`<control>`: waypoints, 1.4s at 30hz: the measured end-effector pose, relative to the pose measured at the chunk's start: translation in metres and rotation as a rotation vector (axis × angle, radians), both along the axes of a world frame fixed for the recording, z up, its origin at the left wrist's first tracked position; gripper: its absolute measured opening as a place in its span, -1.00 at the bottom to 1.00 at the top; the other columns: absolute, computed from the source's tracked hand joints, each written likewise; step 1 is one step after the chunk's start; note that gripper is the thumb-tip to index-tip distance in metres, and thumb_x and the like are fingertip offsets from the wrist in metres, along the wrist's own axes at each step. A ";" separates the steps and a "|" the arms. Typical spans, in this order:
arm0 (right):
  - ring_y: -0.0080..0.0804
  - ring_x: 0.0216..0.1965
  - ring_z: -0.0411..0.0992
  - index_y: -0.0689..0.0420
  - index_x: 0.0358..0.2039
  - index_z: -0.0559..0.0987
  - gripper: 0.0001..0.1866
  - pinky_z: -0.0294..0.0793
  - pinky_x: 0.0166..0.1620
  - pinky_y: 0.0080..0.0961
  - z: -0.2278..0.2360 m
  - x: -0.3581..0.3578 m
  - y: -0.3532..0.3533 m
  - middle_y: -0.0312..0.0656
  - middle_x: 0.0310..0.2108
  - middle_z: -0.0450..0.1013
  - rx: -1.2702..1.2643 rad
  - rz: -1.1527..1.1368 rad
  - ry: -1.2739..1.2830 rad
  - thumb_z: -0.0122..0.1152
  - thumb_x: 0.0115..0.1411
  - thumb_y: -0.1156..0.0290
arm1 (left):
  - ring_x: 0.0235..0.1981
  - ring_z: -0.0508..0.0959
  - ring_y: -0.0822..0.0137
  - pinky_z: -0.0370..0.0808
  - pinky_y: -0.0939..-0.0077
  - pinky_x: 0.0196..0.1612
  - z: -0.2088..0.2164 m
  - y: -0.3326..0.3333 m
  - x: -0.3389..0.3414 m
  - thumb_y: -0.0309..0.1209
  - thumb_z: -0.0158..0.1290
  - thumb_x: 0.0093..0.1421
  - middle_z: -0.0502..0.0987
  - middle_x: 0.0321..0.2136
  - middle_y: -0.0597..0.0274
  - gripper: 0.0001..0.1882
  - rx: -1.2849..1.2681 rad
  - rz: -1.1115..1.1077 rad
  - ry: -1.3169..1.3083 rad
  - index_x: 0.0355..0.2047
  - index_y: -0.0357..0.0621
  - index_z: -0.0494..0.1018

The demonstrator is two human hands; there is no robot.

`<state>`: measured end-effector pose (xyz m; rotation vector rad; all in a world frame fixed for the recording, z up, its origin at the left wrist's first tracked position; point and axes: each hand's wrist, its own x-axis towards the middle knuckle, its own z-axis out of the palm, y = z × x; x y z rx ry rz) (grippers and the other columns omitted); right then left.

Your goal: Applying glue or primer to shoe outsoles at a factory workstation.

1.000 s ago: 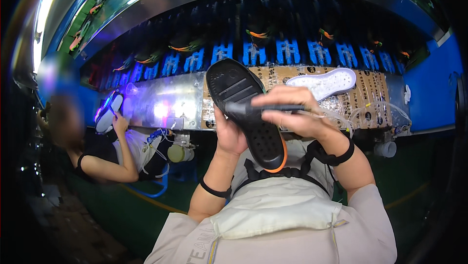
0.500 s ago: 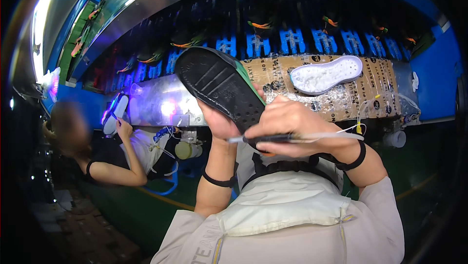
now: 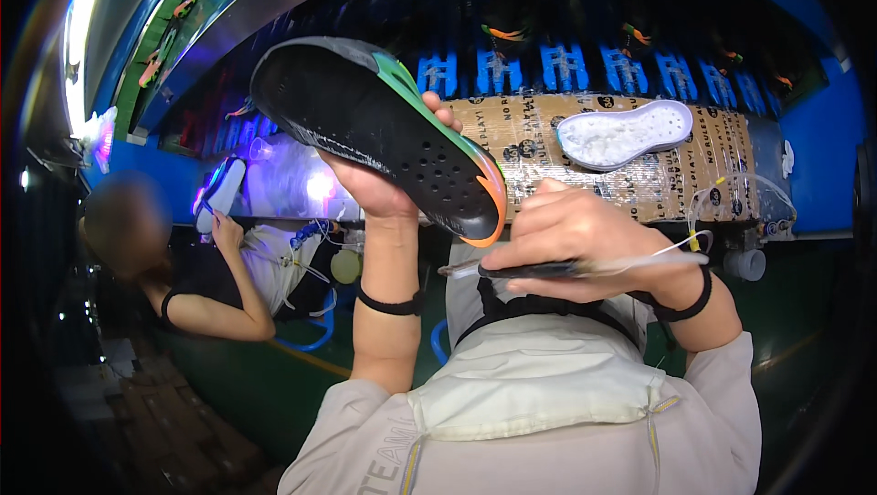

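Observation:
My left hand (image 3: 375,192) grips a shoe upper (image 3: 343,111) from beneath and along its side, with its fingertips showing past the far edge. The upper's black underside is turned up toward me, its toe to the upper left. Green and orange run along its side and heel, and small holes dot the heel half. In my right hand (image 3: 585,230) is a slim black-handled brush (image 3: 530,269) with a clear tube trailing from it. Its tip points left, below the heel and apart from it. On the cardboard lies a white shoe sole (image 3: 630,137), hollow side up.
Printed cardboard (image 3: 722,157) covers the bench in front of me. Blue fixtures (image 3: 566,68) line up behind it, with shoe parts in orange and green above. A thin hose (image 3: 763,180) loops at the right. To my left a co-worker (image 3: 206,285) holds another sole (image 3: 221,189).
The shoe upper has swung up and left, and its heel now shows whole, orange edge included. My right hand with the brush has shifted slightly right, away from the shoe upper.

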<state>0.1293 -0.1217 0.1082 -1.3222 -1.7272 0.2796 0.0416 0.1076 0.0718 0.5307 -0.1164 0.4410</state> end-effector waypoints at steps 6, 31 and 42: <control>-0.29 -0.36 0.53 0.09 -0.05 0.74 -0.61 0.42 -0.20 -0.35 0.010 0.004 0.000 -0.22 -0.34 0.62 -0.071 -0.095 -0.134 0.55 0.07 0.47 | 0.05 0.57 -0.18 0.49 -0.12 0.23 0.012 0.025 0.007 0.62 -0.25 0.17 0.53 0.10 -0.27 0.19 0.109 -0.165 -0.078 0.33 -0.30 0.32; -0.27 -0.36 0.48 0.07 -0.07 0.75 -0.59 0.40 -0.16 -0.35 0.015 0.028 0.003 -0.27 -0.40 0.55 -0.087 -0.103 -0.359 0.55 0.00 0.46 | -0.26 0.66 0.20 0.57 0.31 -0.08 0.096 -0.015 0.074 0.48 -0.16 0.34 0.68 -0.36 -0.05 -0.03 1.353 -0.265 0.700 -0.17 -0.32 0.72; -0.30 -0.35 0.49 0.04 -0.03 0.74 -0.60 0.42 -0.20 -0.32 0.014 0.022 -0.004 -0.25 -0.37 0.54 -0.075 -0.099 -0.145 0.54 0.07 0.43 | -0.23 0.67 0.15 0.58 0.29 -0.04 0.102 -0.025 0.076 0.44 -0.16 0.37 0.69 -0.31 -0.09 -0.08 1.538 -0.277 0.676 -0.15 -0.27 0.73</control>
